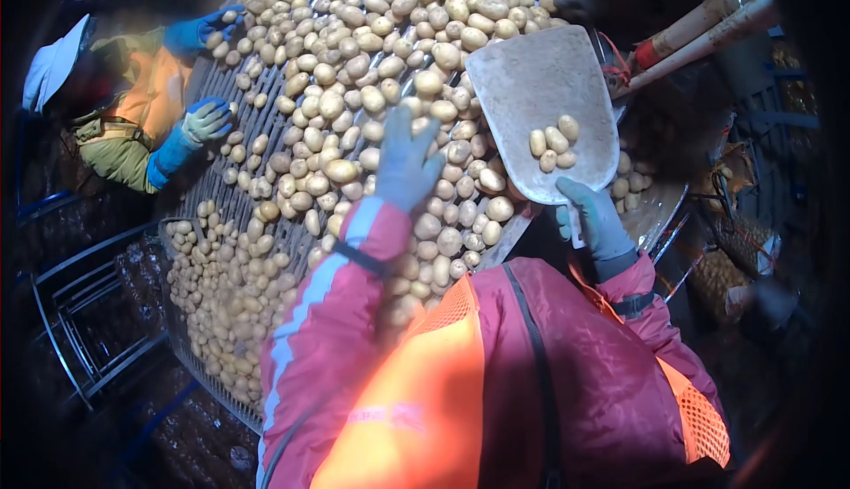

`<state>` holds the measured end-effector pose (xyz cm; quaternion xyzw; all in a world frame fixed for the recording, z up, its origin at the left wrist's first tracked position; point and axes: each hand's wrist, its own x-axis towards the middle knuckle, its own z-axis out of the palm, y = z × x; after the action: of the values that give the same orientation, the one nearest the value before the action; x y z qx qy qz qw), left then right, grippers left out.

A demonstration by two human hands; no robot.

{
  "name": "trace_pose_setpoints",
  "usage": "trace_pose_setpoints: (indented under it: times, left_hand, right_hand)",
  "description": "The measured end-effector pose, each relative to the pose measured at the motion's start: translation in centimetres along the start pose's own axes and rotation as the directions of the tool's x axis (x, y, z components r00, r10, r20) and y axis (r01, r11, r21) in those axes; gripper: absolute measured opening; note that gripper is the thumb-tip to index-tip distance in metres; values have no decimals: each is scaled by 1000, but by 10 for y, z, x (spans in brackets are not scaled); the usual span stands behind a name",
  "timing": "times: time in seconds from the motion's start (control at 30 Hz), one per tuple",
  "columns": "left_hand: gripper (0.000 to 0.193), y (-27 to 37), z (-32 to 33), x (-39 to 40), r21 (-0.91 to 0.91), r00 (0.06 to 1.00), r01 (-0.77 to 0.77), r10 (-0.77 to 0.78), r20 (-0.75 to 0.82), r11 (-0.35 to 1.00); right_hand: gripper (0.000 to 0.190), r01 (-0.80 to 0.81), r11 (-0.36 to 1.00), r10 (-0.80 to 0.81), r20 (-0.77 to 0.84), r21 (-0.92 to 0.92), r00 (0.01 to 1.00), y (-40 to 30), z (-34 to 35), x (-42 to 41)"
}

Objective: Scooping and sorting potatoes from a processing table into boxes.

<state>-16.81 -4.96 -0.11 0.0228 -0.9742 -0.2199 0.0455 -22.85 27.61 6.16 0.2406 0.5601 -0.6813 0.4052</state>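
Note:
My left hand (408, 160), in a pale blue-grey glove, reaches over a thick layer of potatoes (340, 170) with its fingers spread. Its fingertips are among the tubers, and what lies under the palm is hidden. In a similar glove, my right hand (597, 213) is wrapped around the short handle of a broad, pale scoop (524, 81). The scoop's flat pan faces up, and several small potatoes (556, 138) rest near its handle end. Beneath the potatoes a slatted sorting conveyor (212, 107) shows on the left.
Across the conveyor at left, a person in blue gloves (206, 120) reaches toward the potatoes. A mesh-sided container (229, 330) full of potatoes is at lower left, beside a metal frame (99, 316). Two pale poles (704, 37) jut in at upper right. Potato-filled bags (720, 270) stand at right.

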Motion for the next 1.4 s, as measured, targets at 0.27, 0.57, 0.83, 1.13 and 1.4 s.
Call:
trace_pose_setpoints:
  times: [0.27, 0.57, 0.83, 1.13, 1.4]
  left_hand:
    - [36, 26, -53, -68, -142, 977, 152, -127, 170, 978]
    - [23, -92, -18, 20, 88, 980, 170, -159, -118, 982]
    - [35, -97, -2, 71, 206, 884, 370, -411, 223, 906]
    - [31, -128, -24, 45, -245, 864, 503, -486, 130, 829]
    - [37, -54, -79, 21, -700, 903, 410, -364, 226, 584]
  right_hand:
    - [24, 19, 995, -12, 72, -93, 997, 1, -6, 8]
    - [24, -16, 999, 16, -1, -37, 1000, 4, -3, -9]
    - [19, -17, 996, 16, -14, -93, 1000, 9, -8, -22]
    - [23, -8, 987, 12, 28, -162, 1000, 20, -23, -35]
    - [25, -114, 964, 128, 45, -242, 991, 15, -27, -40]
